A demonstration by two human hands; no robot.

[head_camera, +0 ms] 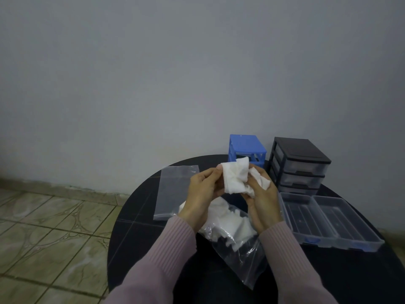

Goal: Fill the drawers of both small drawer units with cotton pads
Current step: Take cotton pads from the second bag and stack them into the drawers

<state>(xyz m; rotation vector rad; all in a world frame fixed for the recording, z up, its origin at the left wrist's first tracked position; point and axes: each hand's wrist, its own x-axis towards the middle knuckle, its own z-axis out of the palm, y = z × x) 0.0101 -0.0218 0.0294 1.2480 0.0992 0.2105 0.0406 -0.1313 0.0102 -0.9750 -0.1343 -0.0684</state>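
Note:
Both hands are raised over the middle of the round black table. My left hand and my right hand grip a bunch of white cotton pads between them. Below the hands lies a clear plastic bag with more white pads inside. At the back of the table stand a small blue drawer unit and a black drawer unit with translucent drawers. Two clear drawers lie pulled out side by side on the table, to the right of my hands.
A flat, clear plastic bag lies at the table's left edge. Behind the table is a plain grey wall. A tiled floor shows to the left.

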